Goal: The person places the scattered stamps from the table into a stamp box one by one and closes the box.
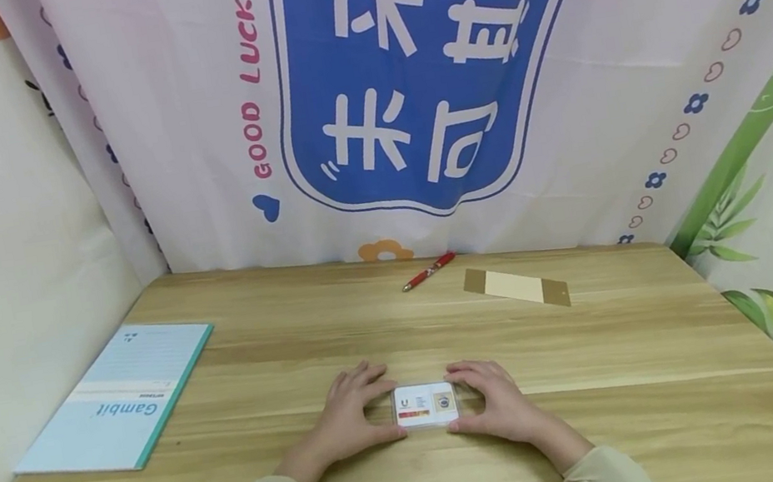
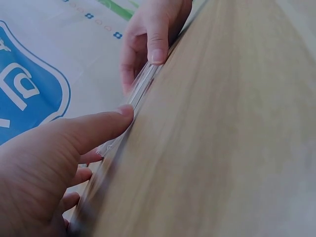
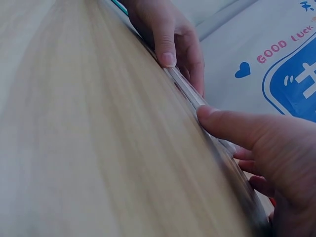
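A small flat card case [image 1: 425, 404] of clear plastic shows white printed faces with red and orange marks and a small picture at right. It lies at the table's front middle, its clear edge also seen in the left wrist view [image 2: 144, 81]. My left hand [image 1: 349, 417] holds its left end, thumb at the near corner, forefinger at the far one. At the opposite end my right hand [image 1: 495, 401] grips it the same way. In the right wrist view the right thumb [image 3: 222, 121] presses the case's near edge. Other fingers are partly hidden behind the case.
On the wooden table [image 1: 281, 342], a light blue notebook [image 1: 116, 402] lies at the left. A red pen [image 1: 429, 271] rests near the back edge, beside a brown and cream strip [image 1: 515, 286]. Printed curtains [image 1: 188, 137] hang behind and at both sides.
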{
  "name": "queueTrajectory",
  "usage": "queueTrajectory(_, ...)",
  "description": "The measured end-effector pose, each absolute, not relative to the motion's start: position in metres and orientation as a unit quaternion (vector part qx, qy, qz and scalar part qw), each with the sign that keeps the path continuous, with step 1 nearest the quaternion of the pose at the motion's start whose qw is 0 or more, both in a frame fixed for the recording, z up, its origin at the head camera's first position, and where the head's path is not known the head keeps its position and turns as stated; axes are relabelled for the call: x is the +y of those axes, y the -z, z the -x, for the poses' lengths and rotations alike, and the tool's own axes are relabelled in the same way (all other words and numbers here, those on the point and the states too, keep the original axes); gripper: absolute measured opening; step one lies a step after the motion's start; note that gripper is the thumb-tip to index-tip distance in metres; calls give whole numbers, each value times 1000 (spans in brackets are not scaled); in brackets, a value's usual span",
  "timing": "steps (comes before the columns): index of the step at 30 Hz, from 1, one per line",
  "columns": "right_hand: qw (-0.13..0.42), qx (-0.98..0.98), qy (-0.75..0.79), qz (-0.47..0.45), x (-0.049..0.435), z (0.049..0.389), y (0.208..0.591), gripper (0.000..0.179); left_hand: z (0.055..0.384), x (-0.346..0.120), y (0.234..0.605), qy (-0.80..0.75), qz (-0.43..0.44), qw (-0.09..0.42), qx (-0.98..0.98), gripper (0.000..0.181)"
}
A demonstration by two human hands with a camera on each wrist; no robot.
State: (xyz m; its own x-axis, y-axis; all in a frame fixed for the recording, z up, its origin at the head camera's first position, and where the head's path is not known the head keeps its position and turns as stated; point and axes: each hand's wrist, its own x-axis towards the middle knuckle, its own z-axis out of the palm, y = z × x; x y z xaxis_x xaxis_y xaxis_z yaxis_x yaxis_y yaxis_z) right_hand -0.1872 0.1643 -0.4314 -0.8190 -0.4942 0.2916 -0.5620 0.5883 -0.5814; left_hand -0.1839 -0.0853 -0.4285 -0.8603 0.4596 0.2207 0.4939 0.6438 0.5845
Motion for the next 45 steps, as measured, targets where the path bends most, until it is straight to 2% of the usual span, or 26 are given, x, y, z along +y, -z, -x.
queueTrajectory(20, 57, -888, -335, -311, 166, 184, 429, 51, 181, -82, 428, 330, 265, 33, -905, 61)
queueTrajectory(45, 42, -891, -327, -312, 168, 185, 432, 60, 182, -84, 430, 325, 268, 16, -907, 61)
